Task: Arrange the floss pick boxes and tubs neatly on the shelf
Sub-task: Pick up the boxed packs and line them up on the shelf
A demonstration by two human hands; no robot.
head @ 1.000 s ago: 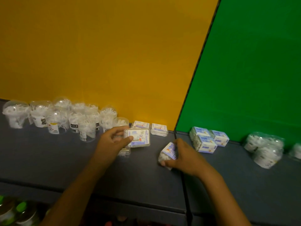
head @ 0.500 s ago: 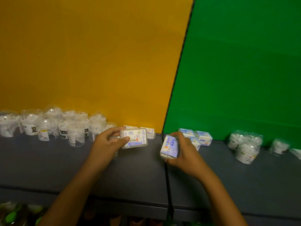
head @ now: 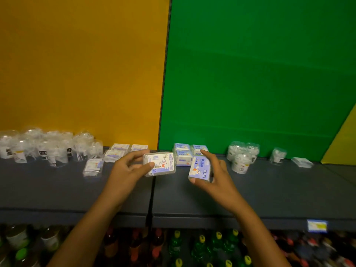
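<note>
My left hand (head: 128, 169) grips a flat clear floss pick box (head: 160, 164) with a white and lilac label, held above the grey shelf (head: 77, 191) near the seam. My right hand (head: 218, 175) holds a second floss pick box (head: 200, 169), stood on end, label towards me. Behind it, a small stack of boxes (head: 183, 154) sits against the green wall. More flat boxes (head: 119, 151) lie by the yellow wall, one loose box (head: 92, 167) nearer me. Several clear tubs (head: 48, 147) crowd the far left; three tubs (head: 241, 155) stand at the right.
A single tub (head: 278, 156) and a flat packet (head: 301, 162) lie further right on the shelf. A price tag (head: 316, 226) is on the shelf's front edge. Bottles with green and yellow caps (head: 202, 245) fill the shelf below.
Both hands have lifted their boxes a little and drifted right relative to the shelf. The right hand's box went from lying on the shelf to upright in the fingers. The camera view shifted down.
</note>
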